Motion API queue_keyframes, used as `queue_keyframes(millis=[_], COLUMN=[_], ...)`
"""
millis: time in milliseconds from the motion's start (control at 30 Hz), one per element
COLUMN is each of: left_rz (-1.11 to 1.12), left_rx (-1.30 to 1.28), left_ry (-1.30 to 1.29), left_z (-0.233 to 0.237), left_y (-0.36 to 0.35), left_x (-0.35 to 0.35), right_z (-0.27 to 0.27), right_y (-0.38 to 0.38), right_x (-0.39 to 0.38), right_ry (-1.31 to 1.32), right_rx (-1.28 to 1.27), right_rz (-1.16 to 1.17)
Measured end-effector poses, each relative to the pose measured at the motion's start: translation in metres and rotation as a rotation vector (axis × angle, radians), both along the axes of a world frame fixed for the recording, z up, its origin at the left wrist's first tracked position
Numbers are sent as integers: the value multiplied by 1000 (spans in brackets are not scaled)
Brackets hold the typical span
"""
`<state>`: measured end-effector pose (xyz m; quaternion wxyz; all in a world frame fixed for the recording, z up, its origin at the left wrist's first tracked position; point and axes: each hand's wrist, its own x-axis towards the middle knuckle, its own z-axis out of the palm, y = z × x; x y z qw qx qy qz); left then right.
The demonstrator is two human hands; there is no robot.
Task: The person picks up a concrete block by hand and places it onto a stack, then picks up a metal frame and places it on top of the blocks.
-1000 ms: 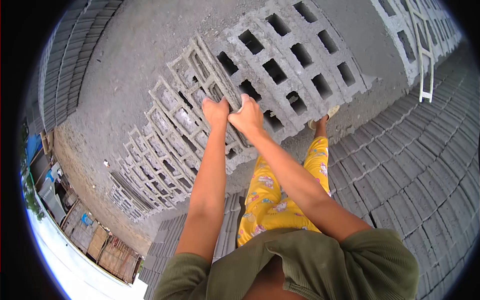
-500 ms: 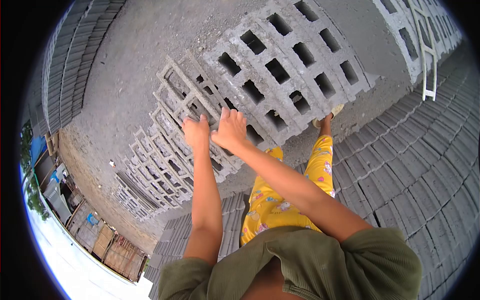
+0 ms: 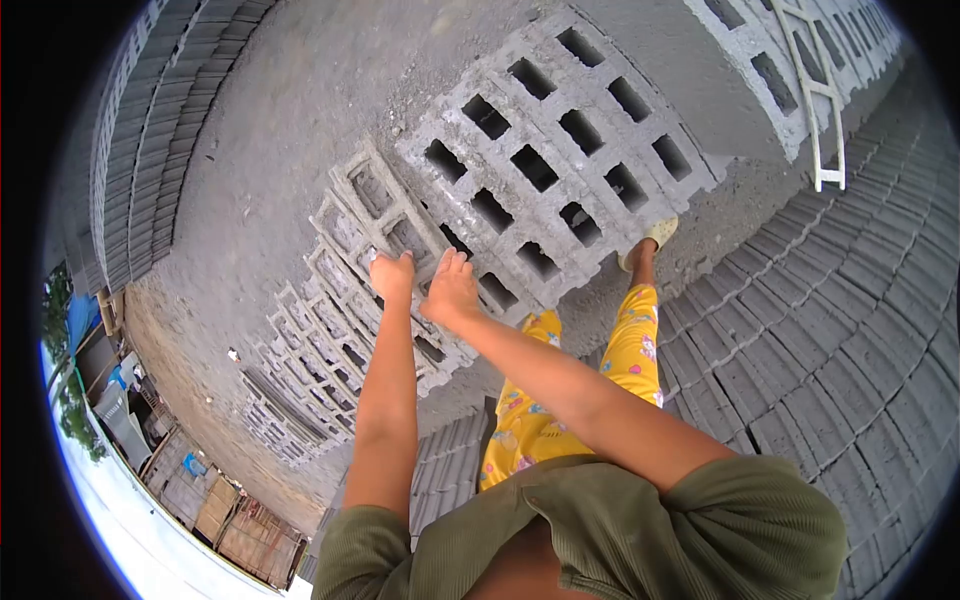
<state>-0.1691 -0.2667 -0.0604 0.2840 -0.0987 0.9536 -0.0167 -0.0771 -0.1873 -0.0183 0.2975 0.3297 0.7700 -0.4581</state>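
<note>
My left hand (image 3: pixel 392 276) and my right hand (image 3: pixel 452 290) are close together, both closed on a grey, ladder-like frame (image 3: pixel 412 205) with rectangular openings. The frame is crusted with what looks like cement and leans at the near end of a row of similar frames (image 3: pixel 325 262). Right beside it are rows of hollow concrete blocks (image 3: pixel 556 138), their rectangular holes facing up. My fingers hide part of the frame's near end, so its lower edge cannot be made out.
Stacked grey concrete slabs or tiles (image 3: pixel 800 330) lie behind my legs, with another stack (image 3: pixel 150 150) at upper left. A pale ladder-like frame (image 3: pixel 822 110) rests against more blocks (image 3: pixel 765 90) at upper right. Wooden sheds (image 3: pixel 215 490) stand in the distance.
The held frame has turned more upright and moved toward the hollow blocks, with both hands still on it. The whole view has shifted slightly.
</note>
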Motion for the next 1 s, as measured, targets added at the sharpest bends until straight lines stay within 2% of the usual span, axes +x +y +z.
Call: queue_keyframes(millis=[100,167,200,233,267,333,400,467,500,567,633,667,733,800,867,1000], left_rz=[-25,64,17,-9,-177,-40,-135,-191,-202,-201,-283,-274,-286,-212,-91,-78], left_rx=[-13,-40,-14,88,139,652,649,695,701,767,865,907,919,834,827,729], left_ry=[-89,114,169,397,486,392,392,392,312,187,216,182,176,175,99,76], left_z=[-7,14,13,11,26,52,66,90,100,105,135,132,145,155,157,168], left_y=[-6,21,20,21,30,53,91,134,156,198,246,260,284,290,281,274], left_x=[-9,-2,-8,-3,-1,7,16,33,38,48,69,73,89,110,132,161], right_z=[-3,28,46,63,77,114,152,179,186,192,175,167,159,149,136,133], right_y=[21,42,58,81,111,164,220,280,311,373,428,450,481,501,509,509], right_x=[3,7,14,21,30,50,76,99,108,123,138,142,150,157,161,163], right_ry=[13,91,157,226,247,321,493,690,785,479,185,53,-27,8,59,97], right_rx=[-165,-49,-82,-110,-174,-329,-147,320,637,929,956,878,679,502,496,491], right_rz=[60,48,2,-39,-41,-8,-117,-211,-273,-366,-375,-380,-361,-322,-262,-293])
